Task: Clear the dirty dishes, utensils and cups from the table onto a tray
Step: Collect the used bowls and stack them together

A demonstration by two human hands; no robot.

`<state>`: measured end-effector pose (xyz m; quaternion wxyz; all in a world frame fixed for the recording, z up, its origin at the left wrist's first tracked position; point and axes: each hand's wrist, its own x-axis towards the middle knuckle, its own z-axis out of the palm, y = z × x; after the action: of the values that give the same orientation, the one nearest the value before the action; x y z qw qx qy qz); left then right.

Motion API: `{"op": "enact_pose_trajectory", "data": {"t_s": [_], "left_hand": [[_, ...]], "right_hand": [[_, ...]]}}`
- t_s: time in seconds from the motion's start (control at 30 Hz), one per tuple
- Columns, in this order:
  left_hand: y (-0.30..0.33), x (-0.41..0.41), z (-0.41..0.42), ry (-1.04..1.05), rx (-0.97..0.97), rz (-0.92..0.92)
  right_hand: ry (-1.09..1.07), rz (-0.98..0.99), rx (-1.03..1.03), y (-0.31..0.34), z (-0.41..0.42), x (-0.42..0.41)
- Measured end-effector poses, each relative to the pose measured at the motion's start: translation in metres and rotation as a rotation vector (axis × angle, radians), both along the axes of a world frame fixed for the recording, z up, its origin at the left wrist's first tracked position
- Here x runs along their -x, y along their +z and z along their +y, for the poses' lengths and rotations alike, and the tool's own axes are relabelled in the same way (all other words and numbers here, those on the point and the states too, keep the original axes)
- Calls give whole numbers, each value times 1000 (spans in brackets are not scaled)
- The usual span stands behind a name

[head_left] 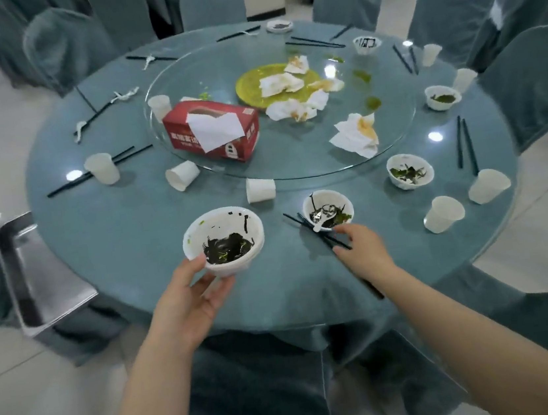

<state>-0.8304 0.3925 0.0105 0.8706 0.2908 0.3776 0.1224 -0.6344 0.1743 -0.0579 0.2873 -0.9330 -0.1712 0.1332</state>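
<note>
Left hand: grasps a white bowl by its near rim, thumb on the edge, fingers underneath; dark leftovers lie inside.
Right hand: fingers curled round a pair of black chopsticks, which slant from the hand toward the far left.
Second bowl: stands on the bench just beyond the right hand, holding a white spoon and greens; the chopstick tips lie beside it.
Bench: round, covered in blue-green cloth under glass, with a glass turntable in the middle.
Tray: a metal pan at the bench's near left edge.
Other dishes: a third bowl to the right, paper cups scattered round the edge, some tipped over.
Turntable load: a red tissue box, a yellow plate, crumpled napkins.
</note>
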Motion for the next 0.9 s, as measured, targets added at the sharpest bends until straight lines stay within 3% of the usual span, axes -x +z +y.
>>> {"op": "enact_pose_trajectory", "data": {"t_s": [0.27,0.5,0.57,0.63,0.77,0.9], "left_hand": [[-22,-7,-32,148,-66,9],[-38,-28,-85,314,-17,50],[-39,-34,-96,342,4,30],[-38,-39,-104,341,14,17],[-41,-47,-111,363,20,50],[-46,-49,-113,379,31,57]], "right_hand": [[410,-180,278,-48,28,-72],[411,-175,-149,-49,12,-90],[577,-304,-315,-40,6,-90],[885,-486,-392,-40,3,-86],[1206,-554,-307,-54,2,-74],[1170,-442,-99,-71,-7,-78]]}}
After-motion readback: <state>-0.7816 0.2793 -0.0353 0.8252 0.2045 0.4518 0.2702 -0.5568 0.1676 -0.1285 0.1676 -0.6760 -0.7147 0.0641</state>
